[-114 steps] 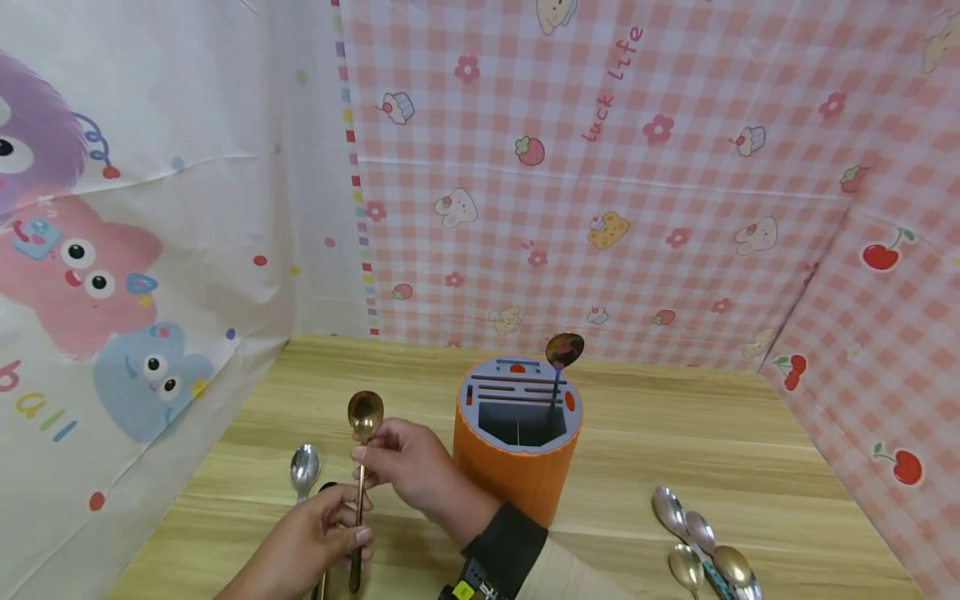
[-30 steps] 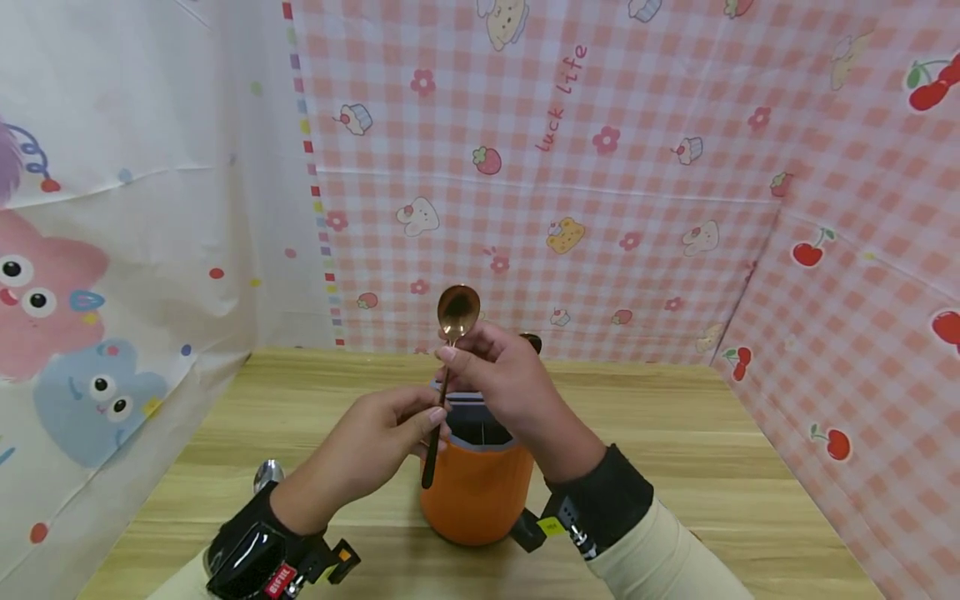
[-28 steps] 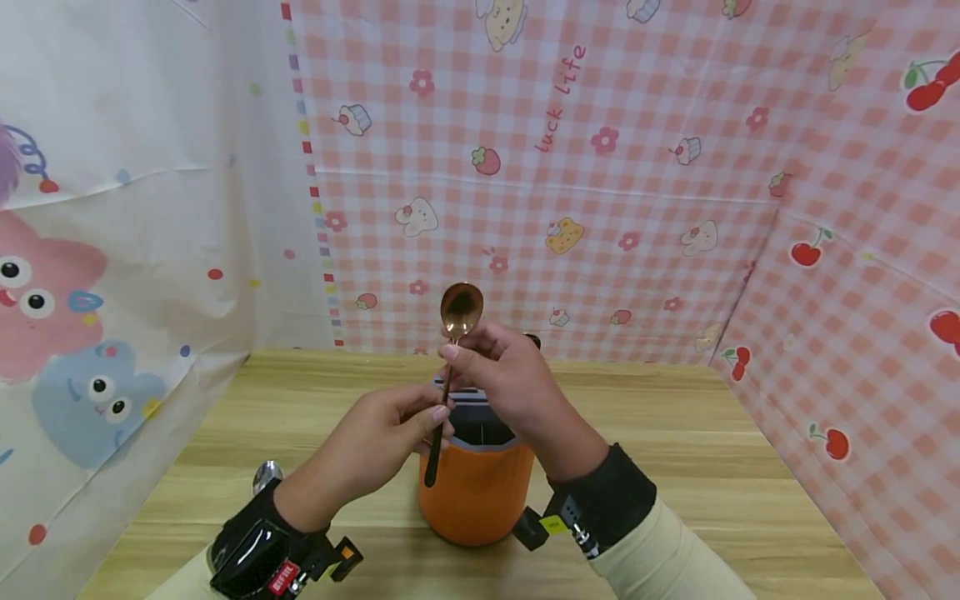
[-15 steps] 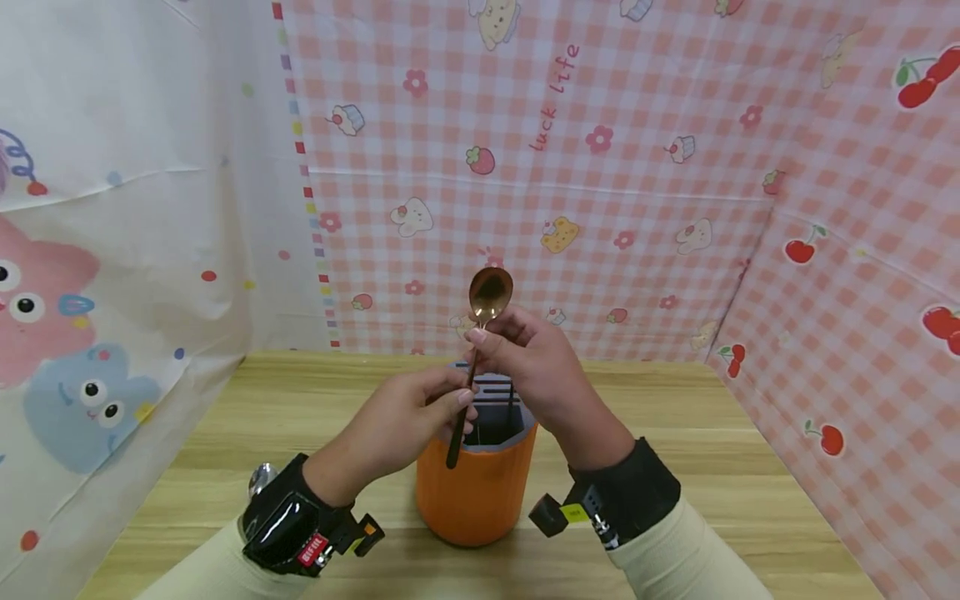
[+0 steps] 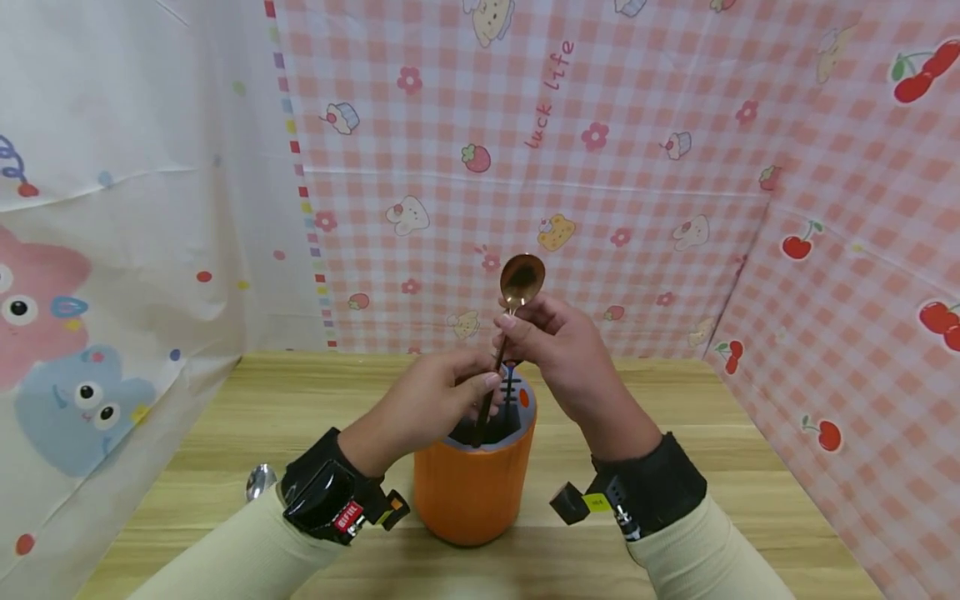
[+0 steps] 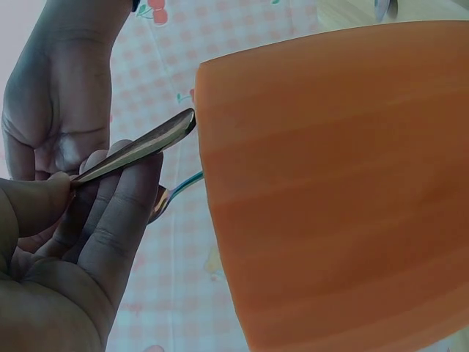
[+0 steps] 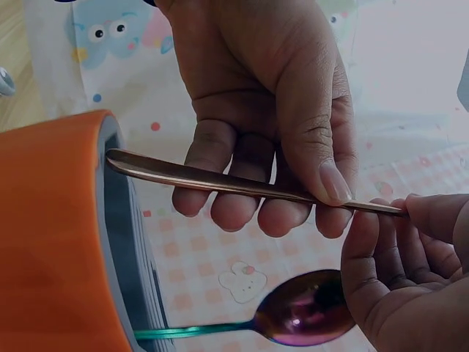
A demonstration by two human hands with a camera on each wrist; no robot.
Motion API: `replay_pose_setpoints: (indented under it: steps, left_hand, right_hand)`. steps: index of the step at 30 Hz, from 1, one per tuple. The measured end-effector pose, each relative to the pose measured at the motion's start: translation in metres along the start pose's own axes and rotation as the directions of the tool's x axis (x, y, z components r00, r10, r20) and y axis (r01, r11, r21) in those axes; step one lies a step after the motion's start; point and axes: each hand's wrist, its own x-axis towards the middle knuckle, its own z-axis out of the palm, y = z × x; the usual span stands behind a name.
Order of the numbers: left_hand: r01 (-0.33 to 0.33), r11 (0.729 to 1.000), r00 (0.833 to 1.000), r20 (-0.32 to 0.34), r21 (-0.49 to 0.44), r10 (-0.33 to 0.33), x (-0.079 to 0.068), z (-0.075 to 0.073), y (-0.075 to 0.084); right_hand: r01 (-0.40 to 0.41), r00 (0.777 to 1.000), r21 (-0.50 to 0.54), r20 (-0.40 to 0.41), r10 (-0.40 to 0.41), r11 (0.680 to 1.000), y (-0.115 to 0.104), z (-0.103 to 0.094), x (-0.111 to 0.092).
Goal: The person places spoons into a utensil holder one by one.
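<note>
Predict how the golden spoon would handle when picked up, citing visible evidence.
The golden spoon is likely stiff: its metallic handle shows no sag. It may feel slippery, given its glossy surface, and probably light, since the handle is slim.

1 copper-toned spoon (image 5: 522, 280) tilts bowl-up, handle end at the mouth of the upright orange holder (image 5: 472, 496).

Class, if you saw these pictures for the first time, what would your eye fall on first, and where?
Probably the orange holder, standing on the table low in the head view's middle. Just above it, the left hand and right hand hold a gold spoon, bowl up, handle pointing down toward its opening. Behind them is pink checked cloth.
</note>
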Motion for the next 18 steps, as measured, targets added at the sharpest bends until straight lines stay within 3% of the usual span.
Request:
replay_pose_setpoints:
  steps: [9, 18]
  left_hand:
    - [-0.049, 0.999, 0.999, 0.014, 0.013, 0.049, 0.013, 0.006, -0.003]
    - [-0.039, 0.999, 0.997, 0.068, 0.033, 0.037, 0.017, 0.012, -0.014]
  right_hand:
    - [-0.006, 1.000, -0.005, -0.016, 0.006, 1.000, 0.001, -0.009, -0.002]
    - [-0.047, 0.999, -0.029, -0.028, 0.046, 0.998, 0.010, -0.012, -0.007]
